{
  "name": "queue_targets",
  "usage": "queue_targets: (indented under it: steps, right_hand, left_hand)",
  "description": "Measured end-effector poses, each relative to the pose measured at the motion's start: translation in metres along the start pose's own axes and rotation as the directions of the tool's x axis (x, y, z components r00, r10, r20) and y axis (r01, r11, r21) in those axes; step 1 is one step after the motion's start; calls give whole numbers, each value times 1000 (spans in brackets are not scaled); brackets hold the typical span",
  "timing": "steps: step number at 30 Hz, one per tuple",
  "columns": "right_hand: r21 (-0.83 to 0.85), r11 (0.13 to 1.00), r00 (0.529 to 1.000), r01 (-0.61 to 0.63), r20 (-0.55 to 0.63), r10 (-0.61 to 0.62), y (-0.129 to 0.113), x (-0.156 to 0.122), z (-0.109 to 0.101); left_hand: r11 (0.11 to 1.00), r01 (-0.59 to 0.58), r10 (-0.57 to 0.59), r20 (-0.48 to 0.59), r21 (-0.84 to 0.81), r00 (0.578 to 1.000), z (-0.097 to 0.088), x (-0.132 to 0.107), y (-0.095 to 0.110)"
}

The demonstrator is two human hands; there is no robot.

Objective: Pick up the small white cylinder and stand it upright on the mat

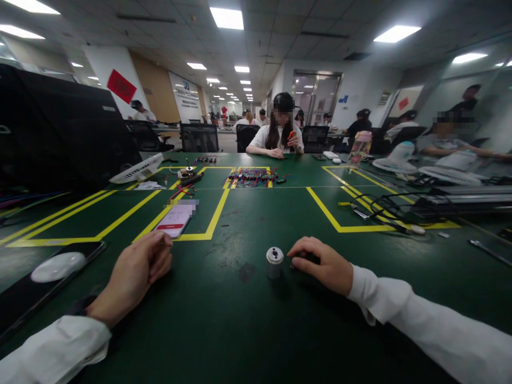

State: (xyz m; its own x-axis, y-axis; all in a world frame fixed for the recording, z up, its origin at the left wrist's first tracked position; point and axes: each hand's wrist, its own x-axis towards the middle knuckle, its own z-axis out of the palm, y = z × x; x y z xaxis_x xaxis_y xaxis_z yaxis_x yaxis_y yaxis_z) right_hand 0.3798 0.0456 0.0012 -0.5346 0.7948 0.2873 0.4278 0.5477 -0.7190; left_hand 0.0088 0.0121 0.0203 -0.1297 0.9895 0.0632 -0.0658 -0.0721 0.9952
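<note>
A small silver cylinder (pixel 274 262), like a little motor, stands upright on the green table (pixel 240 320). My right hand (pixel 322 264) lies just right of it, knuckles up, fingers curled over something small and dark that I cannot make out. My left hand (pixel 136 272) rests on the table at the left with its fingers curled loosely and the thumb tip pressed to them; nothing shows in it. A phone (pixel 175 222) with a lit screen lies just beyond the left hand.
Yellow tape lines (pixel 212 221) mark boxes on the table. A white mouse (pixel 58 266) sits on a dark pad at the left. Coloured wires (pixel 251 177), white fans (pixel 138 169), cables and tools (pixel 380 210) lie further off. A person (pixel 278 133) sits opposite.
</note>
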Motion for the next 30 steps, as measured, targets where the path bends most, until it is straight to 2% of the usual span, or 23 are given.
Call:
queue_targets:
  steps: [4,7,10,13,14,16,17,19,23,25,27,30]
  right_hand:
    - [86,996,996,-22,-84,29,3,3,-3]
    - [17,999,989,52,-141,-49,-1,4,5]
    - [-115,982,982,147,-104,-159,-12,9,20]
    - [-92,986,987,141,-60,-146,-19,17,29]
    - [-47,992,988,118,-96,-122,-18,19,28]
    - [21,998,965,57,-257,-50,-8,21,18]
    - [31,999,934,22,-358,-9,0,18,8]
    - [-20,998,843,-59,-537,39,23,5,-20]
    - [-213,929,655,-303,-755,40,75,-55,-98]
    - [-277,846,592,-455,-804,55,98,-95,-138]
    - [-332,711,545,-620,-834,86,118,-136,-175]
    - [-378,512,492,-771,-864,103,147,-186,-217]
  left_hand:
    - [997,-8,7,13,80,1000,2,-2,-1]
    - [972,-76,66,51,224,996,5,-7,0]
    - [956,-114,88,105,269,991,8,-12,0]
    - [960,-68,35,124,272,992,10,-13,1]
    - [958,-50,13,129,282,992,10,-13,1]
    - [948,-24,-25,150,317,988,10,-12,2]
    - [943,-21,-35,162,332,986,9,-11,2]
    - [938,-17,-48,177,346,983,9,-9,1]
    - [931,-13,-51,166,365,985,10,-6,0]
    - [927,-6,-54,149,375,987,11,-5,0]
    - [929,-1,-55,140,369,989,12,-5,1]
    - [934,5,-55,132,356,990,15,-6,4]
